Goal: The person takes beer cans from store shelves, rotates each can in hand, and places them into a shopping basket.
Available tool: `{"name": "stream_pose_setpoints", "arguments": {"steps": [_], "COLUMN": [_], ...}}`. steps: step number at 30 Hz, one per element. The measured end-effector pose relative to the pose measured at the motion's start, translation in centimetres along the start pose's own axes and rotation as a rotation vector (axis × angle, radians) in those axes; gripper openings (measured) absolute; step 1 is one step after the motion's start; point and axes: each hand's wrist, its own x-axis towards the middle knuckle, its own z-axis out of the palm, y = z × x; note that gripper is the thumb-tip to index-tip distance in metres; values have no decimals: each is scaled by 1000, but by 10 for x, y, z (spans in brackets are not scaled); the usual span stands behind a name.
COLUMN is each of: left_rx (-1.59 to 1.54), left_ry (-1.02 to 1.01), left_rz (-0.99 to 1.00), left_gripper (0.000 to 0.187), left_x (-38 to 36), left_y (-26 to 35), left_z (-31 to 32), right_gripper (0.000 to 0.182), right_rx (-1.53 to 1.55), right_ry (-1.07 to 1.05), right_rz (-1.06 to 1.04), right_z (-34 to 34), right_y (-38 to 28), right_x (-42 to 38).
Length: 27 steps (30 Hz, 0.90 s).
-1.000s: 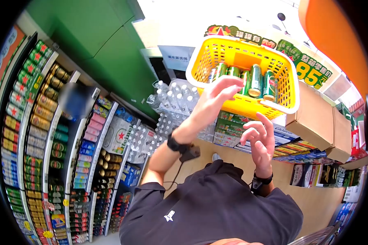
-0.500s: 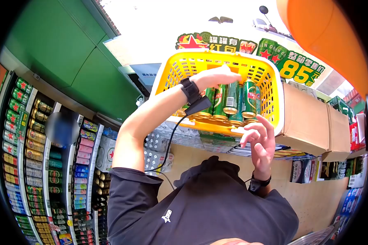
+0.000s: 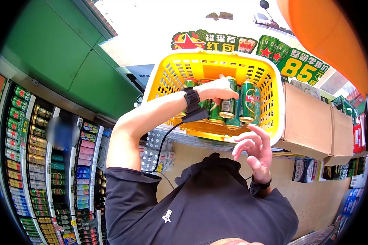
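A yellow plastic basket (image 3: 276,102) stands in front of me with several green beer cans inside. My left hand (image 3: 218,90) reaches into it over the far rim side, thumb and fingers around the upper part of a green can (image 3: 227,109). Beside that, a can with a red label (image 3: 247,102) leans in the basket, and another green can (image 3: 190,83) shows left of my wrist. My right hand (image 3: 255,149) is at the near rim, palm up, fingers loosely bent and apart, holding nothing.
Cardboard boxes (image 3: 304,122) adjoin the basket on the right. Shelves of cans (image 3: 39,143) line the left, below a green panel (image 3: 55,53). Wrapped packs of cans (image 3: 157,157) are under the counter. Price signs (image 3: 302,67) stand behind the basket. A cable (image 3: 165,143) hangs from my left wrist.
My left hand has come lower and nearer, from stretched over the cans to around one of them. That can has shifted slightly toward me. My right hand has dropped a little.
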Motion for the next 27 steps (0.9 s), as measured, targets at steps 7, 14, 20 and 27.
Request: {"name": "stream_pose_setpoints", "arguments": {"steps": [7,14,20,27], "left_rx": [-107,-260,-374,-587], "left_ry": [18,100,135,299], "left_rz": [73,204,309,439], "left_gripper": [110,93,88,90], "left_x": [-4,-39,-73,-143], "left_y": [-1,4,-8,-28], "left_z": [-13,-37,-53,-52], "right_gripper": [85,84,80,68], "right_rx": [50,17,-14,-135], "right_ry": [45,39,17,6], "right_rz": [48,81,110,73], "right_z": [2,5,8,33], "right_y": [-5,-6,-13,-22], "right_x": [3,4,6,16]}}
